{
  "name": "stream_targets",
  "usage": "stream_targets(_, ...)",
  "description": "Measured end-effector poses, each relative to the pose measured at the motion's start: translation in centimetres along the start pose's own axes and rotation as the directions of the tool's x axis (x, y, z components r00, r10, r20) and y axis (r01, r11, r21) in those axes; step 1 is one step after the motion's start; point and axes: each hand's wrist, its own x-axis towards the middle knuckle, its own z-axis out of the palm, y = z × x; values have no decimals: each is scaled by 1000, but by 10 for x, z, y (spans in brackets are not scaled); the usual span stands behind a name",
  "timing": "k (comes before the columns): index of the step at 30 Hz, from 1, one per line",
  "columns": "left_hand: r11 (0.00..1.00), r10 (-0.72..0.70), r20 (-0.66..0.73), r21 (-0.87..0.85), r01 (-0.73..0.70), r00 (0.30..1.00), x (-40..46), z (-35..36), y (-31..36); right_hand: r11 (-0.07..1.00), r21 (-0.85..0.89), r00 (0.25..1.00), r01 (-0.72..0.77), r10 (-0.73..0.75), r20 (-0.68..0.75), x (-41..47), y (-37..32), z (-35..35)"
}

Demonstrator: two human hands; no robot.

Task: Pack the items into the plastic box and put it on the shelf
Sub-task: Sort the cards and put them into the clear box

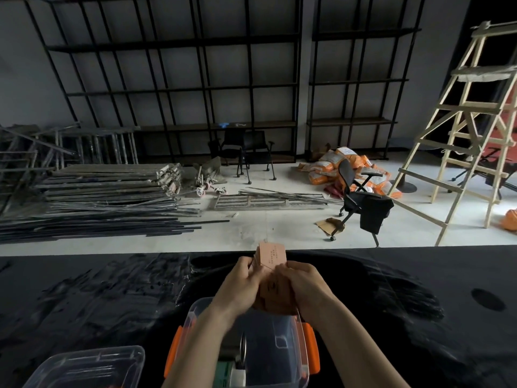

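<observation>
Both of my hands hold a stack of pinkish-brown cards (272, 257) above the far rim of the clear plastic box (279, 357). My left hand (240, 284) grips the stack's left side and my right hand (302, 284) its right side. The box has orange latches (312, 348) on both ends and sits on the black-covered table (98, 298) just below my forearms. Inside it I see a roll of tape and something green, partly hidden by my arms. The black metal shelf (195, 88) lines the far wall.
The clear lid (84, 365) lies at the table's front left. Beyond the table lie stacked metal scaffolding parts (112, 186), a toppled office chair (361, 200), orange sacks (330, 169) and a wooden ladder (470, 130) at right.
</observation>
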Motion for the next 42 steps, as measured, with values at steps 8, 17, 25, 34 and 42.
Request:
stream_targets(8,992,77,-242,-83,-100,967,-2,20,-11,981,138,991,-133,135,-7,6,-11,2)
stream_targets(17,931,-70,-49,-362,48,996,3,15,-5,984,-35,982,172,-174,-75,13,5,22)
stream_targets(25,840,-18,-216,-532,-103,976,5,3,-2,950,118,954,289,-296,46,8,17,11)
stream_targets(34,837,239,-250,-437,-329,939,9,-32,0,899,100,887,427,-438,149,5,-8,-1)
stream_targets(42,799,280,-385,-413,-436,879,0,-4,-2,947,135,956,292,-294,-6,-3,-12,37)
